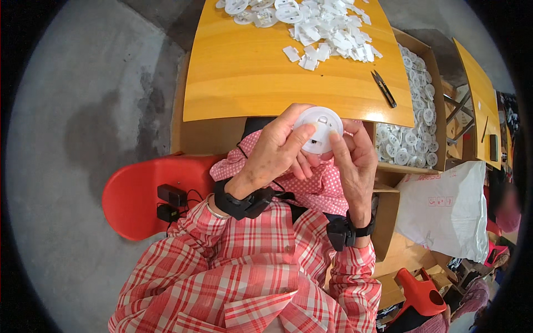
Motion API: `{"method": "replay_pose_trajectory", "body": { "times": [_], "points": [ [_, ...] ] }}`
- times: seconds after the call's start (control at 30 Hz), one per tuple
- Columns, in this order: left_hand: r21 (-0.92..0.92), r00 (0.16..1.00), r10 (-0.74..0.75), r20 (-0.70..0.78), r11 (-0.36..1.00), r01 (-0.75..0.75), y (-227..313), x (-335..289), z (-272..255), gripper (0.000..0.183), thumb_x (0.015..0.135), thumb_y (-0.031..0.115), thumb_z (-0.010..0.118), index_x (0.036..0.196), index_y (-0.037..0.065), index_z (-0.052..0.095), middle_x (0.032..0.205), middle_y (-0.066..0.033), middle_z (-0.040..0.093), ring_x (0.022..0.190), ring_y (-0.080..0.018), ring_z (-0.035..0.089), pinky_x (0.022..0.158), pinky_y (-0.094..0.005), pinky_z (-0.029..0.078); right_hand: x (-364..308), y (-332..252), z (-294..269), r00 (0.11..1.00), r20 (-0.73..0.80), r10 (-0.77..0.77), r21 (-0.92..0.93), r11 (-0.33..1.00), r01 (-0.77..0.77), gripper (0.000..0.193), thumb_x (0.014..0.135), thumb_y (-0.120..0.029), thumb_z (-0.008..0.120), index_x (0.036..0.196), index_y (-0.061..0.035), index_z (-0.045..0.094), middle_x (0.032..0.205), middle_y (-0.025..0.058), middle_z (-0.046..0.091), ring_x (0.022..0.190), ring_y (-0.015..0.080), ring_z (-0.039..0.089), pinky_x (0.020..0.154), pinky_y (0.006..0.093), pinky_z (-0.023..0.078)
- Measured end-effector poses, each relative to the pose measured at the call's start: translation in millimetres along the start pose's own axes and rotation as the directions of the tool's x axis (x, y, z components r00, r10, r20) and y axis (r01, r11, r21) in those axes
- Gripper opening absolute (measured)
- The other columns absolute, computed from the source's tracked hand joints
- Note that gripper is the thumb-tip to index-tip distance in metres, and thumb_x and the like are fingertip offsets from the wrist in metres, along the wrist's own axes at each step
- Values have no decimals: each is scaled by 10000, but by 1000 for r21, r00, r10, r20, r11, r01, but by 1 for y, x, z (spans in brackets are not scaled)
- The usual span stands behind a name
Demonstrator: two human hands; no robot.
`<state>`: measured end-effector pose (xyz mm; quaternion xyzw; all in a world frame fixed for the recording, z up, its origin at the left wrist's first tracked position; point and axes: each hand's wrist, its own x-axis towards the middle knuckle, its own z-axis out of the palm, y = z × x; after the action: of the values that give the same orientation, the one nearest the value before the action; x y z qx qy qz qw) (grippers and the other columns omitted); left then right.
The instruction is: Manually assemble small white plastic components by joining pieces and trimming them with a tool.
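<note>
Between my hands, over my lap and just off the table's near edge, is a white round plastic disc (321, 129). A small metal-looking loop sits near its top, and a tiny black part shows lower down. My left hand (273, 149) grips its left side, thumb laid on the face. From the right, my right hand (356, 154) holds the rim with its thumb pressed on the lower right face. The other fingertips are partly hidden behind the disc.
The yellow table (250, 77) bears a heap of white plastic pieces (333, 33), several round discs (265, 16) and black thread snips (384, 89). A cardboard box (438, 111) of white discs stands right, above a white sack (444, 208). A red chair (130, 194) is at left.
</note>
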<state>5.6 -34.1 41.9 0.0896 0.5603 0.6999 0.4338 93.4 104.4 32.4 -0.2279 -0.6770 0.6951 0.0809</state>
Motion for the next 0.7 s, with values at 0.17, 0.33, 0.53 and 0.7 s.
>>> {"method": "replay_pose_trajectory", "body": {
  "times": [0.17,0.33,0.53,0.7],
  "points": [
    [96,998,54,40,994,-57,-2,2,0,403,931,134,497,1289,15,354,845,-166,626,524,-155,616,431,-234,511,-4,-6,-8,999,21,-35,-43,998,36,245,890,-57,582,1115,15,518,796,79,668,694,68,591,624,209,458],
    [247,995,66,80,965,-84,5,3,2,406,924,113,487,1299,27,357,776,-135,633,521,-132,610,438,-229,503,-4,-5,-11,999,12,-45,-13,999,45,236,885,-47,582,1099,11,503,803,74,671,692,62,585,611,200,443],
    [258,985,-21,172,966,-25,6,6,3,386,920,84,463,1300,49,401,758,-112,631,533,-118,606,451,-234,505,-13,0,-16,999,33,30,128,991,-34,236,896,-58,578,1104,-8,478,835,72,673,703,72,605,560,176,403],
    [249,979,-11,202,968,-41,5,12,5,376,929,104,460,1298,55,408,831,-113,626,589,-113,612,480,-232,513,-17,6,-21,999,-3,47,180,983,-46,212,891,-54,581,1078,-23,486,844,63,662,685,71,598,573,182,417]
  ]
}}
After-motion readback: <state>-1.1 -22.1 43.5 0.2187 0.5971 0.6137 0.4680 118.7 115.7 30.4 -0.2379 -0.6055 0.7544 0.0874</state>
